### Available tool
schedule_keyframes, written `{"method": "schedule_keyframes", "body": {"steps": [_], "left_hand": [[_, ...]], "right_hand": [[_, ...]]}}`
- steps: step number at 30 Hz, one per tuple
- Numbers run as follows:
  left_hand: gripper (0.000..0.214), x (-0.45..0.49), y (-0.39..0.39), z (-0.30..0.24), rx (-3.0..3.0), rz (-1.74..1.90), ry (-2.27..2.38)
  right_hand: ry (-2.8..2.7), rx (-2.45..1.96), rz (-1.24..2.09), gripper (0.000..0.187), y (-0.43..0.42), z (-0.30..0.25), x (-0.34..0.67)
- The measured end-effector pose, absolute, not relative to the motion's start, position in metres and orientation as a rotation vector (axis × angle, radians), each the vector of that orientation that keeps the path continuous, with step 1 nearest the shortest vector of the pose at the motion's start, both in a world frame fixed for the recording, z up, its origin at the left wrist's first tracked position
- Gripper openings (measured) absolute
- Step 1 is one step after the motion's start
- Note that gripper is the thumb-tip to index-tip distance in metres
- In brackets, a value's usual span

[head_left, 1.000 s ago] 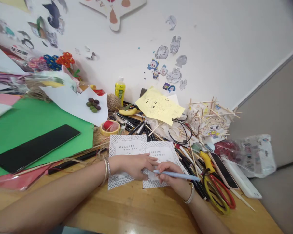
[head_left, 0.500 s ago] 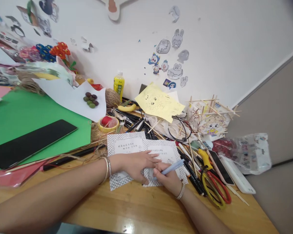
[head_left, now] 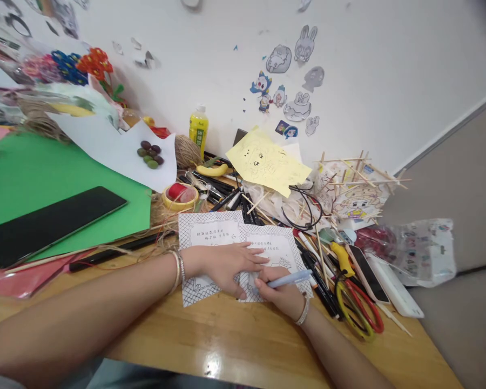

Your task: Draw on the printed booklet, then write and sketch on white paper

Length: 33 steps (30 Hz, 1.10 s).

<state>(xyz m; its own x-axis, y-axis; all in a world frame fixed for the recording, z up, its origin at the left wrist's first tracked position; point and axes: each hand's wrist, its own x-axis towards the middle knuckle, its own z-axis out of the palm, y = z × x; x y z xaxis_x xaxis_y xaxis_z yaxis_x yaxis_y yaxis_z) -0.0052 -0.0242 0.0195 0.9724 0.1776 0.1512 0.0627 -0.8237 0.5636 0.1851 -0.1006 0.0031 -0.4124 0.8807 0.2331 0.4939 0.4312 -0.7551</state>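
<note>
Two white paper cards with hatched borders, handwriting and small drawings lie side by side on the wooden table. Across the left card (head_left: pixel 198 227) and onto the right card (head_left: pixel 281 235) my left hand (head_left: pixel 229 266) lies flat, fingers spread, pressing on the paper. My right hand (head_left: pixel 281 294) is closed round a light blue pen (head_left: pixel 289 278). The pen slants, with its upper end to the right, and its tip is low on the right card, mostly hidden by my fingers. Parts of both cards are covered by my hands.
Black markers (head_left: pixel 319 292), scissors (head_left: pixel 354 313) and a pink-edged phone (head_left: pixel 368 273) crowd the right side. Behind the cards are a tape roll (head_left: pixel 180 195), yellow paper (head_left: pixel 267 162) and a bottle (head_left: pixel 198 129). A large black phone (head_left: pixel 56 224) rests on green paper (head_left: pixel 24 173) at left.
The camera view has shifted slightly, so the wall and table items appear moved. My right hand and pen have shifted a little against the right card; my left hand still lies flat.
</note>
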Motion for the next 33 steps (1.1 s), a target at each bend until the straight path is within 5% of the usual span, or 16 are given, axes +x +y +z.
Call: {"method": "schedule_keyframes", "body": {"steps": [33], "left_hand": [[0.075,-0.0052,-0.0225,0.0207,2.609,0.152,0.164]], "right_hand": [[-1.975,-1.153,0.976,0.042,-0.1017,-0.0026,0.1874]]}}
